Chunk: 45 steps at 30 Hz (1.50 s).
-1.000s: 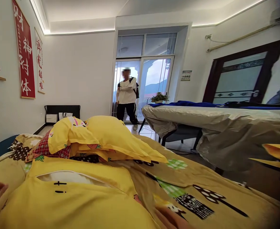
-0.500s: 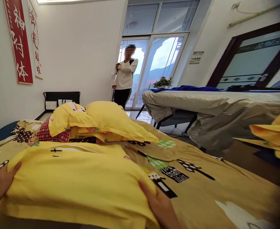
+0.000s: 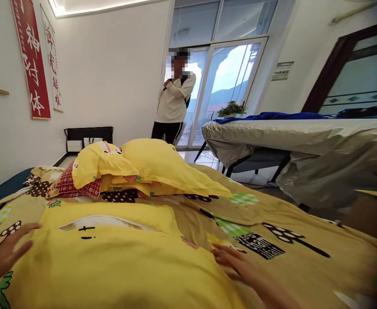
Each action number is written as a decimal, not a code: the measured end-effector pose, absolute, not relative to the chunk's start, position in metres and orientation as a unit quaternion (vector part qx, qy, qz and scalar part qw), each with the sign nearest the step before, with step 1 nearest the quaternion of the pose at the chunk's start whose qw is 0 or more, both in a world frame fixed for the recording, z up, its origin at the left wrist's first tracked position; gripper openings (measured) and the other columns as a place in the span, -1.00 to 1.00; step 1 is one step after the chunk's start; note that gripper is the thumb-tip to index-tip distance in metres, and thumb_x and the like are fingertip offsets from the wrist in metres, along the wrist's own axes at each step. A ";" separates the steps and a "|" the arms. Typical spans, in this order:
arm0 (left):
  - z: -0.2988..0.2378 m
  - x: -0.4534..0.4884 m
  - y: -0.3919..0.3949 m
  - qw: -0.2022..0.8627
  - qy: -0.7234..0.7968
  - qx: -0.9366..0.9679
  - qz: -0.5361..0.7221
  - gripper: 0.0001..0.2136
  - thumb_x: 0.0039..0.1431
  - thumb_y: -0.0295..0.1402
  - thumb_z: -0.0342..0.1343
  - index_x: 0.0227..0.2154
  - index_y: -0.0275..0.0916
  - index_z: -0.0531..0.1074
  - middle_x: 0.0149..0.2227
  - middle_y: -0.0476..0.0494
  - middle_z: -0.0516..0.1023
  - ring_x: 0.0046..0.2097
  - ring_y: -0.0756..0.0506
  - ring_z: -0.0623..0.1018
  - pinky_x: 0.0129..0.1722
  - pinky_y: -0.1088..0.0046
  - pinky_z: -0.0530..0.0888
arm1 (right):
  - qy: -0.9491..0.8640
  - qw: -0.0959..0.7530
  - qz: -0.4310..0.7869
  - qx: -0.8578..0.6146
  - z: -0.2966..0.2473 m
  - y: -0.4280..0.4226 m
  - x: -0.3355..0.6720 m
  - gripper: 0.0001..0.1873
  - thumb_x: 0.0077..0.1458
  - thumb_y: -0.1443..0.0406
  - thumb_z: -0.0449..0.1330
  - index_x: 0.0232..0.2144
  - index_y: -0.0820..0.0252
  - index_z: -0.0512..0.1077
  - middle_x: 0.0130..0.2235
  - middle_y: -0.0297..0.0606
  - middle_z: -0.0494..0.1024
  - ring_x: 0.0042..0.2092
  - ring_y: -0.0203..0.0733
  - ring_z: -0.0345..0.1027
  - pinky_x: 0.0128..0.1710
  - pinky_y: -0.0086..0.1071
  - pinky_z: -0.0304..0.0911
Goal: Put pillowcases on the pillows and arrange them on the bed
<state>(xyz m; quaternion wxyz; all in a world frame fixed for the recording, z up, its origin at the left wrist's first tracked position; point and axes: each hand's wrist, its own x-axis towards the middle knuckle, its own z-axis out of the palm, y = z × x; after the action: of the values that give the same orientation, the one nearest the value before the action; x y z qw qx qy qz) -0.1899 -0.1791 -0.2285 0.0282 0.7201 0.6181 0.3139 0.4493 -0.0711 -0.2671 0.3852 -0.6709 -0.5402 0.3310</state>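
Observation:
A yellow pillow (image 3: 127,266) lies flat on the bed right in front of me, and a slit in its cover shows white inside (image 3: 111,220). Beside its left edge is my left hand (image 3: 10,253), thumb and fingers apart, gripping nothing. At the right edge my right hand (image 3: 239,264) has its fingers stretched out near the cloth; whether the fingertips touch it I cannot tell. Beyond the pillow rests a heap of yellow pillows (image 3: 162,165), with a red plaid one (image 3: 69,184) partly under them.
A patterned tan bed sheet (image 3: 291,266) spreads under everything. Past the bed a person in a white top (image 3: 172,103) stands by the glass doors (image 3: 230,86). To the right is a table under a plastic cover (image 3: 272,133), with a chair (image 3: 255,161) below and a brown box (image 3: 368,214) nearer.
Both hands have let go of the pillow's sides and opened. The pillow now lies flatter, its slit gaping wider. My view has shifted slightly, and the standing person has raised a hand.

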 end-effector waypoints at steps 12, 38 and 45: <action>-0.243 -0.148 -0.120 -0.003 0.580 0.806 0.118 -0.62 0.25 -0.02 -0.09 -0.53 -0.09 0.44 -0.37 -0.04 0.55 -0.25 -0.17 0.52 -0.03 0.25 0.35 | -0.867 0.223 0.128 -0.428 -0.250 -0.060 0.349 -0.47 0.21 -0.05 -0.03 0.00 0.13 0.44 0.02 -0.04 0.44 0.06 0.00 0.29 0.09 -0.12 0.17; -0.149 -0.187 -0.119 -0.268 0.476 0.832 0.097 -0.61 0.30 -0.08 -0.10 -0.48 -0.21 0.44 -0.50 -0.08 0.49 -0.40 -0.09 0.43 -0.17 0.31 0.20 | -0.891 0.093 -0.140 -0.423 -0.177 -0.037 0.314 -0.76 0.22 0.28 0.05 -0.45 0.19 0.42 -0.39 -0.20 0.53 -0.36 -0.18 0.36 -0.39 -0.38 0.06; -0.096 -0.158 -0.115 -0.104 0.619 0.736 0.253 -0.49 0.24 0.08 -0.18 -0.45 -0.18 0.51 -0.41 -0.06 0.58 -0.36 -0.09 0.49 -0.15 0.36 0.31 | -0.909 0.073 0.108 -0.396 -0.134 -0.030 0.355 -0.61 -0.06 -0.02 0.28 -0.24 0.05 0.55 -0.18 -0.24 0.58 -0.16 -0.05 0.44 -0.16 -0.30 0.28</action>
<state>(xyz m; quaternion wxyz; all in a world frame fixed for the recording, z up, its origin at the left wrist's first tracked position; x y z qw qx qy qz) -0.1581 -0.1153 -0.0964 -0.1045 0.7364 0.6187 0.2528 0.3550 -0.0301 -0.1338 0.0725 -0.3955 -0.9092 0.1080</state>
